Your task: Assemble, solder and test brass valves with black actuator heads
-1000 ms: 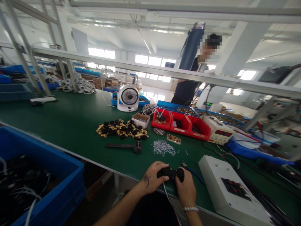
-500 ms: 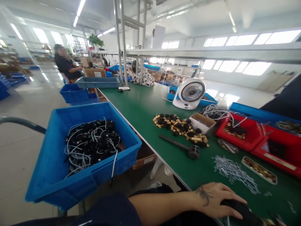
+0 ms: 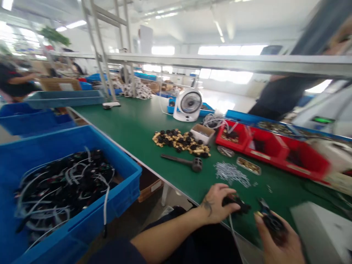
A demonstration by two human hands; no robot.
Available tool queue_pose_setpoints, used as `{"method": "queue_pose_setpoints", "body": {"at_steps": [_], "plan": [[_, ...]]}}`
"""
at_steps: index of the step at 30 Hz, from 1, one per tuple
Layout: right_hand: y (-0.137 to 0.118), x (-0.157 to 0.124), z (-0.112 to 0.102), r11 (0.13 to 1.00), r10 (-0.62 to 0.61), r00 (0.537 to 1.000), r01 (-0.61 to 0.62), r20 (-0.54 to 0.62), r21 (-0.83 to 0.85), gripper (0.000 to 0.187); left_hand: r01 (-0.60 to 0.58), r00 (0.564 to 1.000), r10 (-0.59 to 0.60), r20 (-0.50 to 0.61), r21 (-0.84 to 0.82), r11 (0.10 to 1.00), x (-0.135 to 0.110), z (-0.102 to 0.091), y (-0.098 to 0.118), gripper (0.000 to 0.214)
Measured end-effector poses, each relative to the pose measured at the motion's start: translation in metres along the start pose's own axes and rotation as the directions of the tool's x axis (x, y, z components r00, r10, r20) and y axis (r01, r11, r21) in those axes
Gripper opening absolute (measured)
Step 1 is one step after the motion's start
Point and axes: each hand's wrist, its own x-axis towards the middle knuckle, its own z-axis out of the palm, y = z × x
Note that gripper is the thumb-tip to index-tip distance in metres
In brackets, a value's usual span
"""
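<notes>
My left hand is closed around a black part with a white cable hanging from it over the table edge. To its right, my right hand grips what look like small dark pliers, jaws pointing up and left; blur hides their detail. A bit of brass colour shows by the right thumb. Just beyond my hands lies a heap of thin silvery wire hooks. A grey mallet rests on the green table, in front of a pile of brass fittings with black knobs.
On the left stands a blue crate of black cabled parts. Red bins, a small tray of brass pieces, an open carton and a white fan line the back. A white box sits at right. Another person stands across the table.
The view has swung to the right, bringing my right hand with the pliers into sight. My left hand still holds the black part, now lifted near the table edge.
</notes>
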Motion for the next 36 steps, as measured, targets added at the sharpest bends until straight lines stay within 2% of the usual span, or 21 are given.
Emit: {"method": "queue_pose_setpoints", "body": {"at_steps": [2,5,9,13,20,25,28,33,36], "plan": [[-0.019,-0.015,-0.011,0.991,0.049,0.999,-0.051,0.021,0.124,0.059,-0.037,0.999,0.036,-0.027,-0.053,0.998,-0.006,-0.004,0.017,0.036],[-0.050,-0.029,-0.024,0.963,-0.059,0.998,0.049,0.030,0.264,0.044,-0.121,0.993,0.120,-0.017,-0.162,0.979,-0.016,-0.015,0.051,0.026],[-0.083,-0.042,-0.042,0.933,-0.156,0.985,0.124,0.069,0.338,0.035,-0.199,0.977,0.211,0.016,-0.275,0.941,-0.037,-0.036,0.094,0.021],[-0.099,-0.051,-0.057,0.921,-0.173,0.978,0.117,0.120,0.373,0.041,-0.251,0.965,0.261,-0.002,-0.269,0.930,-0.053,-0.046,0.119,0.019],[-0.103,-0.057,-0.065,0.883,-0.197,0.972,0.118,0.130,0.455,0.043,-0.264,0.960,0.281,0.023,-0.277,0.924,-0.059,-0.044,0.133,0.017],[-0.106,-0.061,-0.069,0.905,-0.231,0.968,0.178,0.096,0.385,0.047,-0.257,0.958,0.282,0.055,-0.274,0.927,-0.064,-0.047,0.136,0.020],[-0.108,-0.061,-0.071,0.919,-0.268,0.959,0.226,0.094,0.322,0.048,-0.321,0.936,0.344,0.074,-0.219,0.921,-0.063,-0.051,0.138,0.022],[-0.110,-0.062,-0.075,0.907,-0.357,0.924,0.309,0.134,0.288,0.052,-0.448,0.889,0.449,0.085,-0.038,0.893,-0.053,-0.061,0.145,0.021],[-0.112,-0.061,-0.078,0.913,-0.379,0.908,0.335,0.178,0.232,0.059,-0.474,0.872,0.466,0.152,0.016,0.881,-0.046,-0.067,0.151,0.017]]}}
